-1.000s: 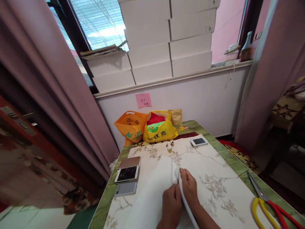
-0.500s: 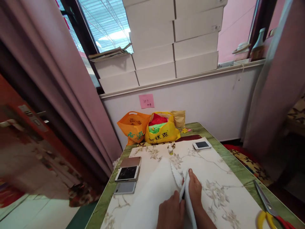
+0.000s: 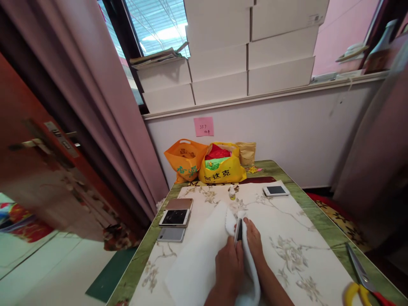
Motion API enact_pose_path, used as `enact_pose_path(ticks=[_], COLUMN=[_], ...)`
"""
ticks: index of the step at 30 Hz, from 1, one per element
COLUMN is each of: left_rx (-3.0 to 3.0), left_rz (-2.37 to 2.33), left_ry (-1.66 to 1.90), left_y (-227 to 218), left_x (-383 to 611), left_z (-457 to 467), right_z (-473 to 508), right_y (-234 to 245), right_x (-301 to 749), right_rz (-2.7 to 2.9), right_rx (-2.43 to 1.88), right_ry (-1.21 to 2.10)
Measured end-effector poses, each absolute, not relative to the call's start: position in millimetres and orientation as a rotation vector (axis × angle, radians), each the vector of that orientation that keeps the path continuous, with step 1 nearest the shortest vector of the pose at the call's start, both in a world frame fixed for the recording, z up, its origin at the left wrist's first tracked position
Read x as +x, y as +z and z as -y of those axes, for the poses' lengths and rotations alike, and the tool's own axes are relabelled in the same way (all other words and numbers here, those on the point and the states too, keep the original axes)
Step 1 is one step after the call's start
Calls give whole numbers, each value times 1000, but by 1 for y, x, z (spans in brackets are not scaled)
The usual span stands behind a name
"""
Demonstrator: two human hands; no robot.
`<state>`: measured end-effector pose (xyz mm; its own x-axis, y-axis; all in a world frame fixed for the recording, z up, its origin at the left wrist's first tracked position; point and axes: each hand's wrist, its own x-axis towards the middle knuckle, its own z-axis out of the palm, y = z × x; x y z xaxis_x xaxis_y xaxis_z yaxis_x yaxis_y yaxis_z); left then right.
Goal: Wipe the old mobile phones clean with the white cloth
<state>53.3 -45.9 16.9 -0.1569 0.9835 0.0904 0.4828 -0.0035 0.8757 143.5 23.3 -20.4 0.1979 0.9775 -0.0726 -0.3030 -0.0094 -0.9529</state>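
"While your left hand (image 3: 228, 263) is clamping the lower end of a slim dark device (image 3: 239, 230), your right hand (image 3: 254, 240) is pinching the edge of a white cloth (image 3: 197, 255); so the device is standing nearly edge-on between the folds, above the table (image 3: 299, 196); why are you splitting the work like that?"

"You are probably steadying the device with one grip so that the other is managing only cloth; neither grip is gaping, and your left fingers are hiding how far down the device is reaching; the fold on the right is perhaps sparing it from bare fingertips."

"And what are you making of the things around it?"

"Your three phones (image 3: 175, 217) are lying in a column near the left edge, likely out of the cloth's way; the scissors (image 3: 361, 274) are resting well to the right; the small bottle (image 3: 232, 193) is standing just beyond the cloth, presumably handy without crowding you."
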Motion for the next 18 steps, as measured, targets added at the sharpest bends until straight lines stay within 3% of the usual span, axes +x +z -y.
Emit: enact_pose_path(ticks=[5,10,18], left_rx=[1642,2058,2075], left_rz=[-1690,-1967,-2265], left_ry=[1159,854,553], left_y=[21,24,37], left_x=[49,52,63], left_z=[36,35,23], right_z=[-20,-17,-19], right_y=[-19,-16,-29], right_x=[142,144,143], right_rz=[848,830,950], right_rx=[-1053,-1033,-1170], right_ry=[1238,1337,1049])
